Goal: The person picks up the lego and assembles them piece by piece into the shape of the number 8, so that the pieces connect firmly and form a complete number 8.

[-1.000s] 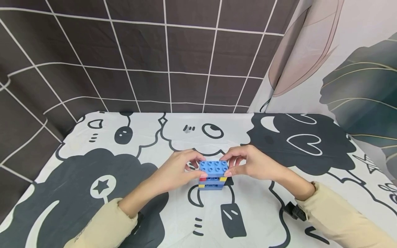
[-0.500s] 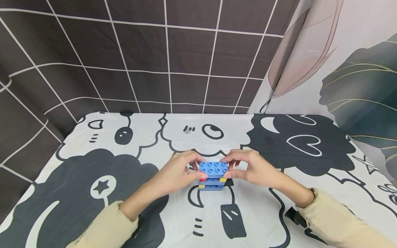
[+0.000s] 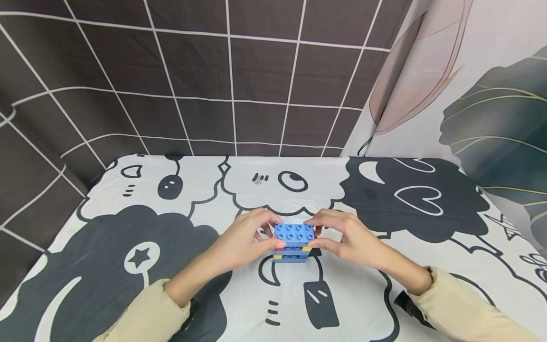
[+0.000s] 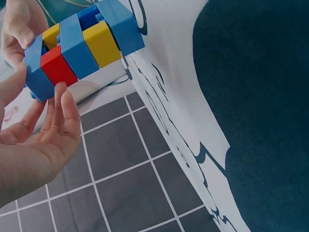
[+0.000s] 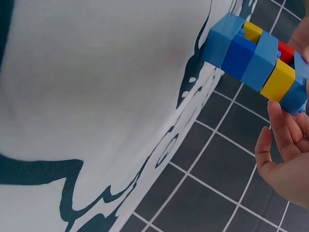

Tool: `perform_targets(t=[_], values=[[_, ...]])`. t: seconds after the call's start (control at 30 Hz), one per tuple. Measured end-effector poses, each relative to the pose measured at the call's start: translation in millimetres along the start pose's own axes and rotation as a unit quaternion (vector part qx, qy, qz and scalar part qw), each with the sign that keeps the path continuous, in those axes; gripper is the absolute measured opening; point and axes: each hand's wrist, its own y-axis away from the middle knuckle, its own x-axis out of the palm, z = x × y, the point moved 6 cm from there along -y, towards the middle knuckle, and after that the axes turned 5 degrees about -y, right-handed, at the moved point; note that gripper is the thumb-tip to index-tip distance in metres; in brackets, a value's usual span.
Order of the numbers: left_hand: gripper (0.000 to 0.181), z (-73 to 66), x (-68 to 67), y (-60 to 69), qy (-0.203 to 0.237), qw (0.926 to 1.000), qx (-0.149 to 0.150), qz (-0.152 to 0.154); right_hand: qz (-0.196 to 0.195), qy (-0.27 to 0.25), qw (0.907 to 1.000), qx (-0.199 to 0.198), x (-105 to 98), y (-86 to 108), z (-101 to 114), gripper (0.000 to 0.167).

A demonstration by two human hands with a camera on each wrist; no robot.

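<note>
A tower of toy building bricks stands on the cloth between my hands, its top a blue studded brick (image 3: 294, 233). Below that come a red brick (image 4: 59, 66) and a yellow brick (image 5: 279, 79), side by side with a gap between them. A middle blue brick (image 4: 79, 50) follows, then another yellow brick (image 4: 101, 44) and a dark blue brick (image 5: 239, 55), over a blue bottom brick (image 4: 121, 26). My left hand (image 3: 245, 240) pinches the top brick's left end between thumb and fingers. At the opposite end, my right hand (image 3: 352, 237) pinches it likewise.
The cloth (image 3: 239, 304) is white with black cartoon drawings and covers the whole surface. Behind it hangs a dark curtain with a white grid (image 3: 205, 76). A leaf-patterned curtain (image 3: 491, 118) hangs at the right.
My right hand has turned slightly at the wrist, its forearm shifting a little. The left hand and the brick tower stay nearly in place.
</note>
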Motion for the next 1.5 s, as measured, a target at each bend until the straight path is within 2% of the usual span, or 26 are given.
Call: perform_targets(t=[0.13, 0.33, 0.5, 0.77, 1.03, 1.37, 1.5], values=[[0.031, 0.3, 0.5, 0.7, -0.002, 1.0, -0.003, 0.0, -0.005, 0.003, 0.9999, -0.008, 0, 0.6, 1, 0.033], [0.032, 0.7, 0.1, 0.3, 0.001, 1.0, 0.005, -0.004, 0.004, -0.005, 1.0, 0.007, 0, -0.6, -3, 0.032], [0.032, 5.0, -0.1, -2.7, 0.014, 0.9998, 0.007, -0.009, 0.022, 0.003, 0.9991, 0.035, -1, -3.3, -8, 0.03], [0.031, 12.8, 0.8, -7.8, 0.028, 0.9995, -0.012, -0.003, 0.041, -0.003, 0.9954, 0.087, -3, -7.5, -15, 0.03], [0.034, 7.8, 1.4, -1.6, 0.047, 0.9989, 0.005, -0.004, 0.044, -0.023, 0.9971, 0.057, 0, -4.4, -9, 0.031], [0.034, 6.5, 0.9, -2.6, 0.042, 0.9991, 0.005, 0.003, 0.048, -0.043, 0.995, 0.076, -1, -3.2, -11, 0.031], [0.033, 6.0, -0.7, -3.1, 0.02, 0.9998, 0.002, -0.002, 0.043, -0.042, 0.9953, 0.077, -2, -5.1, -11, 0.031]])
